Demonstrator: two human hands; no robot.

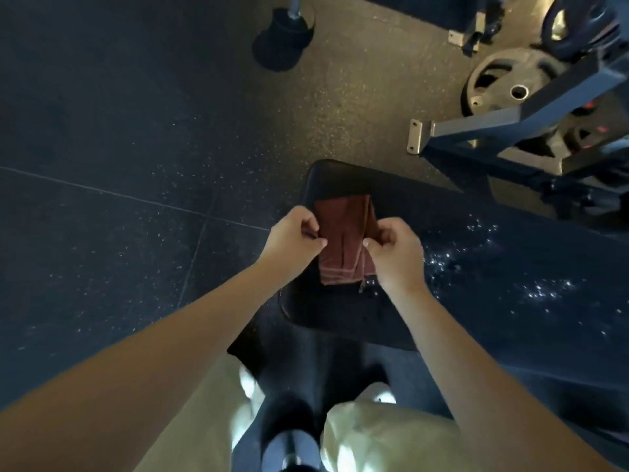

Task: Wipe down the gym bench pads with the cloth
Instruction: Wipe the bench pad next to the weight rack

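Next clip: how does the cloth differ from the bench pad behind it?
Colour: the cloth is reddish-brown with pale stripes near one end; the bench pad is plain black. Size: the cloth covers only a small part of the bench pad. State: the cloth is folded and pinched at its sides by the left hand and right hand; the bench pad lies flat. Both look roughly rectangular.

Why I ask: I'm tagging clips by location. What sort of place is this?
Most likely a gym: iron weight plates by a steel frame, a black padded bench, and speckled rubber flooring.
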